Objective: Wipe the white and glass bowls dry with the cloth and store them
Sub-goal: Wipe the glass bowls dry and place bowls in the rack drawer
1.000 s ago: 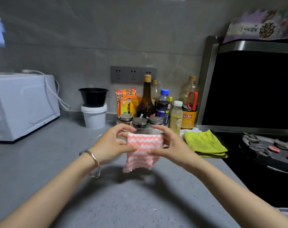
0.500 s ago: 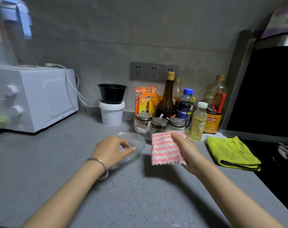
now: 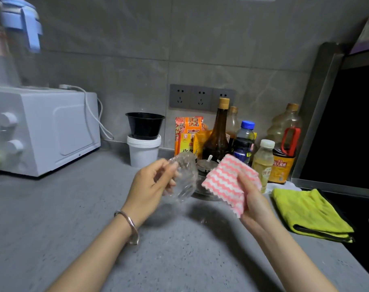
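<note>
Counter (image 3: 52,218), glass bowl (image 3: 184,178) now lifted, cloth (image 3: 227,182) beside

Counter (image 3: 52,218): grey, speckled.
Left: white oven (image 3: 52,131) against the wall.
Back wall: socket strip (image 3: 201,98).
Stack: black bowl (image 3: 145,125) upright on a white tub (image 3: 144,151).
Bottles: brown bottle (image 3: 218,133), blue-capped bottle (image 3: 244,140), oil jug (image 3: 284,148) — clustered below the sockets.
Right: yellow-green cloth (image 3: 305,213), folded flat.

Clear ribbed glass bowl (image 3: 184,178), held tipped on its side, in front and left of brown bottle (image 3: 218,133). Folded pink-and-white zigzag cloth (image 3: 227,186), held up directly before that bottle.
</note>
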`<state>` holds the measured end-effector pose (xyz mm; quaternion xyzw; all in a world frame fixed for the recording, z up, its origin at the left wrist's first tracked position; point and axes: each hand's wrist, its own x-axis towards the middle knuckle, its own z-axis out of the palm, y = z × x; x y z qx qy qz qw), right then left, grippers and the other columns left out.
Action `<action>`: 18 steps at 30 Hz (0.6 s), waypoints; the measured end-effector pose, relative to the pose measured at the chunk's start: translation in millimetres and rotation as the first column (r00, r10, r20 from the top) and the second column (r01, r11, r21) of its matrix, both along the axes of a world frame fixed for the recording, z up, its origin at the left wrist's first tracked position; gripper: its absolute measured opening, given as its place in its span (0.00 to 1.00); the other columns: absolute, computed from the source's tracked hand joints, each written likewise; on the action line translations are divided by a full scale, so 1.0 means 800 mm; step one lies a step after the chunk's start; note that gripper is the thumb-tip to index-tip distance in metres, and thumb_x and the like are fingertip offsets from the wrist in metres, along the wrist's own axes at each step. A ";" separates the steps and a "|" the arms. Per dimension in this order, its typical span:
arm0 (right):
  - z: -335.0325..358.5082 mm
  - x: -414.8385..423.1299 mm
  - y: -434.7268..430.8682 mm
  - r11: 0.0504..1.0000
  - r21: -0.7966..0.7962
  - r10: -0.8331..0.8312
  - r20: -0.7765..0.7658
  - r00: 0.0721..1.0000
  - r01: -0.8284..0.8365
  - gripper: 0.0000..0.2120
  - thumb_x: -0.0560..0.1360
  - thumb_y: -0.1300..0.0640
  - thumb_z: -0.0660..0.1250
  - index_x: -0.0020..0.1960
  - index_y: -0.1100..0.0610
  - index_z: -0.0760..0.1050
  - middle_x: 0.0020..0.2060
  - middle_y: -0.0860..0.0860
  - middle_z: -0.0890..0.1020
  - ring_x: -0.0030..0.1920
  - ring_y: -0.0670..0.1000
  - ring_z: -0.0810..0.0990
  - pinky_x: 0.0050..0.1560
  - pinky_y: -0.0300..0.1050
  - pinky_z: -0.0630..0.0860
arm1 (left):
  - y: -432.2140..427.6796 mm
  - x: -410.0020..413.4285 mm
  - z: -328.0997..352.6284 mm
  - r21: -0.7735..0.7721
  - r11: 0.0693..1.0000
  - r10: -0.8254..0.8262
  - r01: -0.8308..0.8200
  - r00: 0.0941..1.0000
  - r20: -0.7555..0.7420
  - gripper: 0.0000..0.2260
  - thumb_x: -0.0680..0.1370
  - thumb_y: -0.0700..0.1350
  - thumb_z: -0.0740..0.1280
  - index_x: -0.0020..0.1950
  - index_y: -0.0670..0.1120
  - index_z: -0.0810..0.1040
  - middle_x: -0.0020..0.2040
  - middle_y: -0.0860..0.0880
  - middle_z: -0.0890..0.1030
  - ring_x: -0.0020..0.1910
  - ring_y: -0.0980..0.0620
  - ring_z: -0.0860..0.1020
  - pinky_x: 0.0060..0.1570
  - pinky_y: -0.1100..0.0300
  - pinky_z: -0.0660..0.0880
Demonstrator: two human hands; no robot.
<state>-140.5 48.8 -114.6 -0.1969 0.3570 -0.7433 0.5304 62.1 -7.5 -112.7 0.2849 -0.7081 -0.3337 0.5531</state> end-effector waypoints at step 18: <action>-0.048 0.054 0.023 0.834 -0.551 -0.550 -0.829 -0.100 -0.026 0.20 0.80 0.47 0.54 0.71 0.45 0.68 0.69 0.37 0.69 0.71 0.42 0.64 0.68 0.45 0.58 | 0.026 -0.064 -0.035 0.297 0.944 0.225 -0.145 0.941 -0.253 0.24 0.80 0.54 0.52 0.29 0.44 0.72 0.18 0.51 0.69 0.18 0.57 0.68 0.22 0.63 0.67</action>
